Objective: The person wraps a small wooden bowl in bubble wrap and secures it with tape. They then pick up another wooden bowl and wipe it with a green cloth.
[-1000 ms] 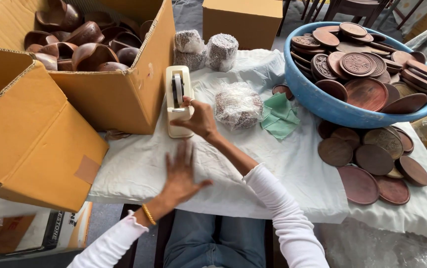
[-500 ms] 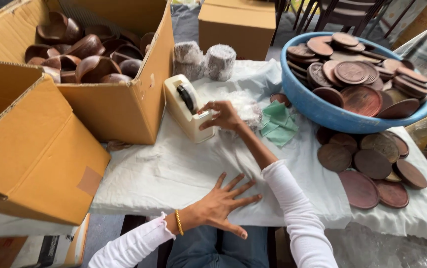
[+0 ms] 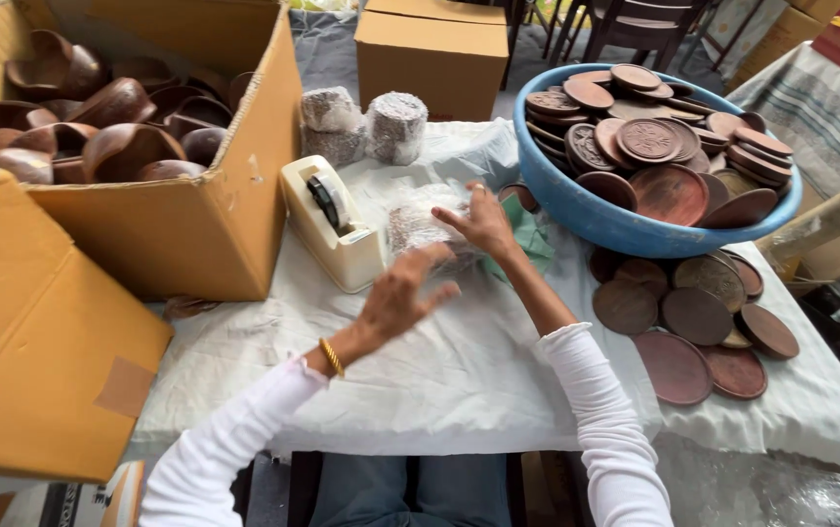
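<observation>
Near edge: bare cloth (image 3: 439,381) in front of both hands, open to pass.
Left: box (image 3: 185,224) walls it in; tape dispenser (image 3: 332,226) just beside it.
Right: lids (image 3: 693,327) crowd the cloth under the blue tub (image 3: 586,210).
Far: two wrapped bundles (image 3: 366,127), small box (image 3: 434,54) behind.

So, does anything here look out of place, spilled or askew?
Mostly orderly. Loose wooden discs lie overlapping on the cloth beside the heaped blue tub, and a green cloth sits crumpled by the right hand. Nothing looks damaged.
</observation>
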